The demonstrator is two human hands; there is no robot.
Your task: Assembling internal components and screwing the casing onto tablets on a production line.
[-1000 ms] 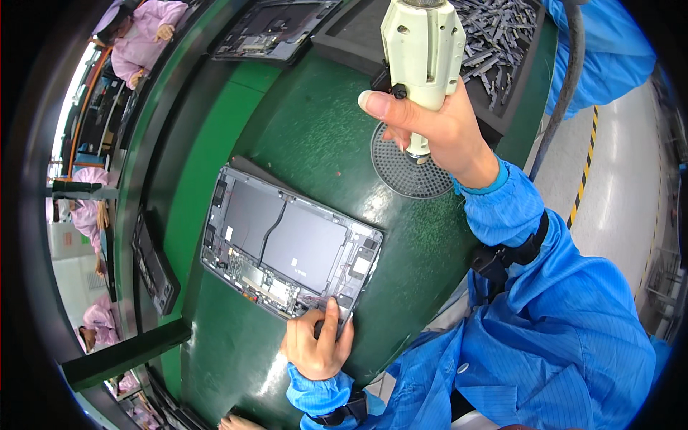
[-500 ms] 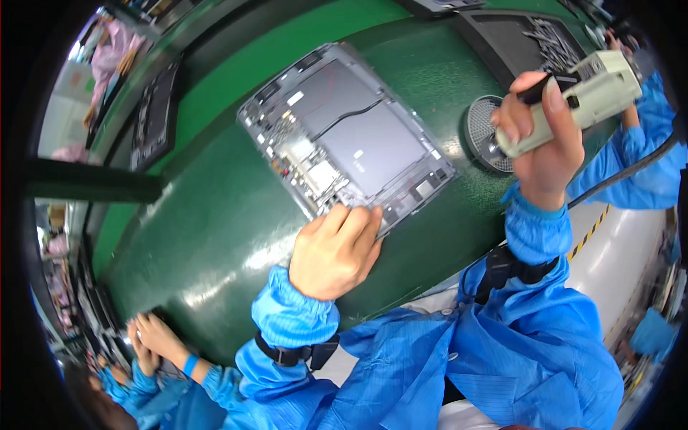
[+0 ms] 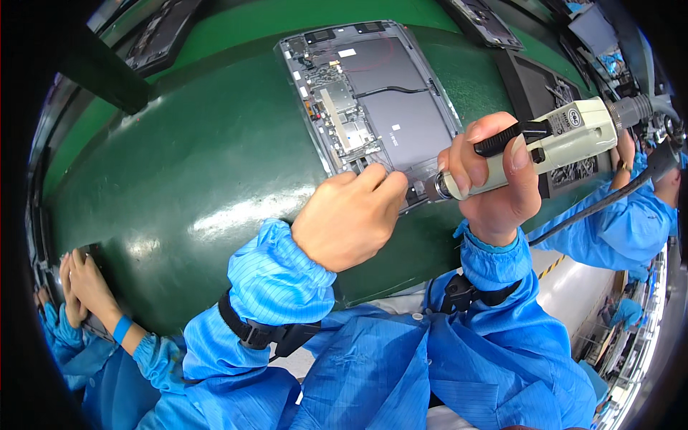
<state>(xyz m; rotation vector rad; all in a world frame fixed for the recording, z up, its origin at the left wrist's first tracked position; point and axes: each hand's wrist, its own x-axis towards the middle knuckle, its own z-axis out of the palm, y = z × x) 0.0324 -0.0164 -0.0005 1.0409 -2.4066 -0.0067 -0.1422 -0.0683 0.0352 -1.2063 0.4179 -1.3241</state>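
An opened tablet (image 3: 390, 64) lies on the green work surface, its circuit boards and large grey inner panel bare. At its near edge my left hand (image 3: 351, 218) is closed with curled fingers on the casing; the fingertips are partly hidden. In my right hand (image 3: 498, 190) is a pale electric screwdriver (image 3: 584, 132) with a black lever, the fingers wrapped round its body. Its front end points left, over the tablet's near right corner. The screwdriver's tip and the exact spot it meets are too small to make out.
Right of the tablet stands a dark tray (image 3: 527, 79) with small metal parts, partly behind the screwdriver. A cable (image 3: 595, 208) runs below it. Other opened devices (image 3: 480, 21) lie at the far side. Co-workers' hands (image 3: 89, 287) are at the left, and another blue sleeve (image 3: 609, 222) at the right.
My right hand has brought the screwdriver from the round mesh-topped dish leftward to the tablet's near corner. My left hand stays at the tablet's near edge. The view has shifted.
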